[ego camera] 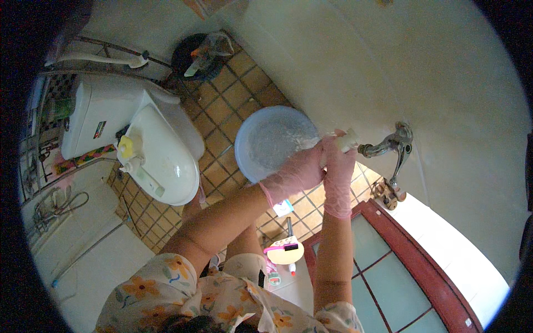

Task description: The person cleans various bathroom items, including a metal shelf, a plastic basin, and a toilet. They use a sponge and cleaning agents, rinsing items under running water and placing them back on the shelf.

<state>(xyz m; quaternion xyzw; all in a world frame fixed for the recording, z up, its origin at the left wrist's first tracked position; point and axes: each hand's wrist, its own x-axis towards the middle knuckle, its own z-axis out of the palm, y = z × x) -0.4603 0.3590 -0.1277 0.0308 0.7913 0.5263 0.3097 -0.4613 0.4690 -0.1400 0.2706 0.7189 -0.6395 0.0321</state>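
Note:
Pink gloves cover both my hands, which meet just below the mouth of the chrome faucet (pixel 381 147) on the wall. My right hand (pixel 339 170) is closed around a small whitish object (pixel 347 140), too blurred to name. Against it lies my left hand (pixel 304 168), its fingers largely hidden, so its hold cannot be made out. Beneath and left of the hands, a light blue plastic basin (pixel 245 145) stands on the floor with water in it. Splashing water (pixel 306 142) shows at the basin's right side, beside my left hand.
Left of the basin is a white toilet (pixel 89 120); a pump bottle (pixel 145 179) and a yellow-topped container (pixel 126 146) lie on its lid (pixel 175 166). A black bin (pixel 183 54) occupies the far corner. A pink brush (pixel 277 248) lies near a red-framed door (pixel 399 220).

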